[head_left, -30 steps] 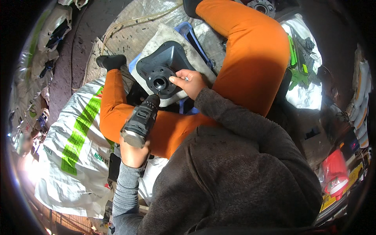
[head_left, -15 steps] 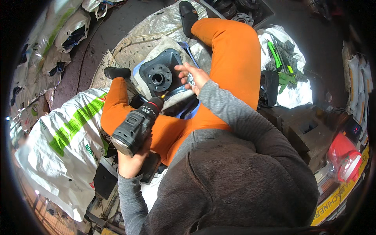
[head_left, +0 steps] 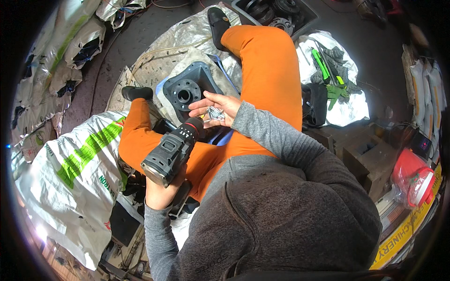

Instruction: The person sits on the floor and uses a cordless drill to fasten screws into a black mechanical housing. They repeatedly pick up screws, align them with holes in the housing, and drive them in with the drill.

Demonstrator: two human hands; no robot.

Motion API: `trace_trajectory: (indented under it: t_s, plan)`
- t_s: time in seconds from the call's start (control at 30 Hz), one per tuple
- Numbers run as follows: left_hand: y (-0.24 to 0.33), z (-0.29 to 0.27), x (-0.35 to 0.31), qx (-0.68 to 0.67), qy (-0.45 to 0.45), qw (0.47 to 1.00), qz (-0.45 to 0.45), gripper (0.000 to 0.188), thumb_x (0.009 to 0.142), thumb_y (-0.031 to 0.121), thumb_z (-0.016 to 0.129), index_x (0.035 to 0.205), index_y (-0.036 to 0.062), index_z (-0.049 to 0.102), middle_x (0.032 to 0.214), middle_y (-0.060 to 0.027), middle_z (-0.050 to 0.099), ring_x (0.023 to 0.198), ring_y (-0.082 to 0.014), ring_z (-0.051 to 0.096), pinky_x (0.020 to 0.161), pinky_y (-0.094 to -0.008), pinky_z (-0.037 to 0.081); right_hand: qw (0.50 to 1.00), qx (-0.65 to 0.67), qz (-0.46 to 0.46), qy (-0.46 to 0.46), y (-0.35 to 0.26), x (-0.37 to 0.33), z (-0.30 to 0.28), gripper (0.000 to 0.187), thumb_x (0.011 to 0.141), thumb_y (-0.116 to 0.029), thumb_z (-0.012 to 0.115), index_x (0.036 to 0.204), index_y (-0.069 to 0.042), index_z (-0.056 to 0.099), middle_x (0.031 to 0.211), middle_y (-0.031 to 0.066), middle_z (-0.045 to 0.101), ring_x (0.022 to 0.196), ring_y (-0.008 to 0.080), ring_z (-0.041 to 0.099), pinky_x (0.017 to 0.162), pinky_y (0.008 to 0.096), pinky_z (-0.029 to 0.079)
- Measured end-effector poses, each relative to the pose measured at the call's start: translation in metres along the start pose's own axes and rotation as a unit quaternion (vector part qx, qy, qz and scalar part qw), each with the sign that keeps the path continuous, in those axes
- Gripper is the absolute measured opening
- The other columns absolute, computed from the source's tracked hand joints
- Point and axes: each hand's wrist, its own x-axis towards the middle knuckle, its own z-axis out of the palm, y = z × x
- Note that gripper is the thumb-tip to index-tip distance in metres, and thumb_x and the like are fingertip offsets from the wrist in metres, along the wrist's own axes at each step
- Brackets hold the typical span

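Observation:
My left hand point(head_left: 161, 192) grips a black cordless drill point(head_left: 172, 150) whose nose points up toward my right hand. My right hand point(head_left: 216, 108) lies palm up with the fingers spread, and several small metal screws point(head_left: 215, 113) rest in the palm. Just beyond it, between my orange-trousered legs, sits a dark metal housing point(head_left: 190, 89) with a round flange and a centre hole. The drill's tip is hidden behind my right hand.
A white sack with green stripes point(head_left: 75, 168) lies at my left. A silver sheet point(head_left: 178, 42) covers the floor under the housing. Green gloves and tools point(head_left: 330, 77) lie on a white bag at the right. A tray of metal parts point(head_left: 274, 11) is at the top; a red container point(head_left: 412, 178) stands far right.
My right hand has come off the housing and turned palm up with screws in it. The drill has stayed in my left hand. The view has shifted as my head moved.

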Motion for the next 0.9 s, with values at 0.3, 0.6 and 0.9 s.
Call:
trace_trajectory:
  t_s: [0.3,0.6,0.9]
  plan:
    - [0.007,-0.017,-0.010,-0.027,0.014,0.994,-0.101,0.022,0.077,-0.002,0.066,0.099,-0.0004,0.066,0.088,-0.0075,0.069,0.079,-0.0170,0.067,0.072,-0.0305,0.053,0.999,-0.018,0.000,0.034,0.006,-0.002,-0.008,0.026,0.092,-0.022,0.061,0.109,-0.003,0.062,0.096,0.0054,0.064,0.087,0.0131,0.065,0.076,0.0278,0.059]
    - [0.001,-0.028,-0.012,-0.029,-0.026,0.990,-0.136,0.019,0.080,0.003,0.065,0.099,0.0009,0.065,0.086,-0.0057,0.067,0.071,-0.0145,0.062,0.064,-0.0290,0.049,0.997,-0.060,0.017,0.039,0.007,-0.002,-0.012,0.024,0.086,-0.013,0.067,0.107,-0.003,0.061,0.093,0.0049,0.063,0.087,0.0138,0.064,0.079,0.0284,0.057]
    - [0.001,-0.036,0.004,0.008,-0.053,0.992,-0.111,0.019,0.082,0.006,0.065,0.100,0.0031,0.064,0.086,-0.0035,0.065,0.065,-0.0114,0.057,0.057,-0.0271,0.045,0.998,-0.049,0.024,0.026,0.008,0.007,-0.016,0.028,0.087,-0.013,0.066,0.112,-0.002,0.060,0.094,0.0046,0.063,0.090,0.0137,0.064,0.077,0.0276,0.057]
